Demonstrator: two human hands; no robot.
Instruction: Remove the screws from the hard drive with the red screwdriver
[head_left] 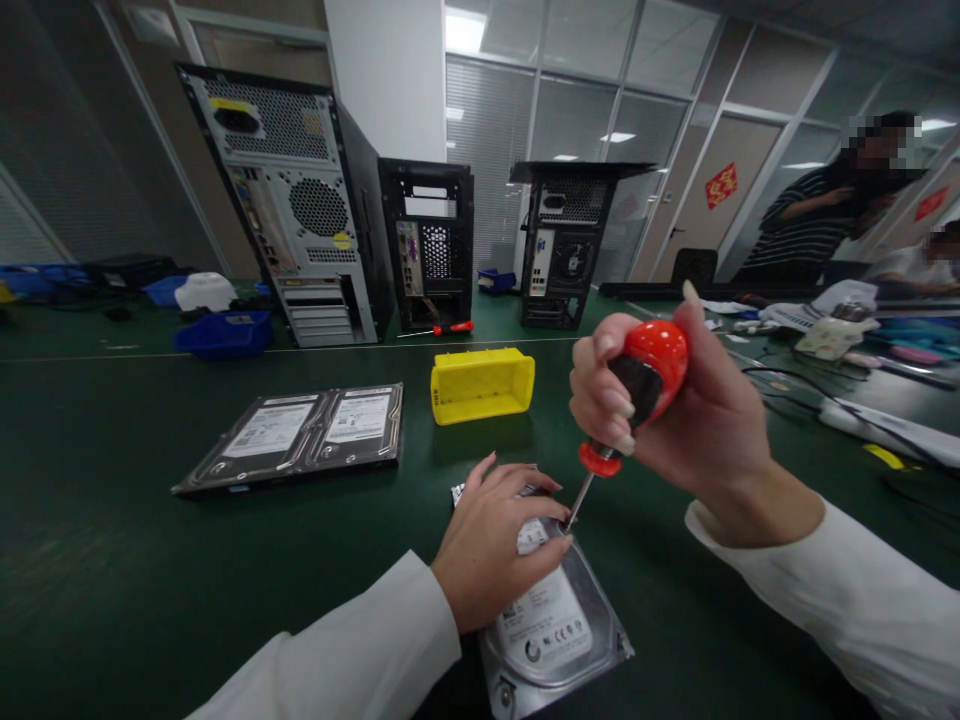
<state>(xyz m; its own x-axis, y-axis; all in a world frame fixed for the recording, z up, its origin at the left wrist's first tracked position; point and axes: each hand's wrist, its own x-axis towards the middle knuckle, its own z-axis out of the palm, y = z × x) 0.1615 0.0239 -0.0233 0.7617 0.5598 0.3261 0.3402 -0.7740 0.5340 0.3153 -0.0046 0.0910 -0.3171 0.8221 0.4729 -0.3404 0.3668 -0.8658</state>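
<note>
A silver hard drive (547, 620) with a white label lies on the green table close to me. My left hand (499, 545) holds it from above, and part of the label is hidden under the palm. The thumb and index finger sit on either side of a screwdriver tip at the drive's right edge. That screwdriver (646, 375), with a red and black handle and a thin metal shaft, is gripped in my right hand (675, 410). It tilts, its tip touching the drive's edge; the screw there is too small to make out.
Several hard drives (300, 440) lie joined at the left. A yellow bin (482, 390) stands behind my hands. Computer cases (311, 210) line the back, with a second screwdriver (450, 328) before them and a blue bin (225, 335) left. Cables (840, 400) lie right; people are beyond.
</note>
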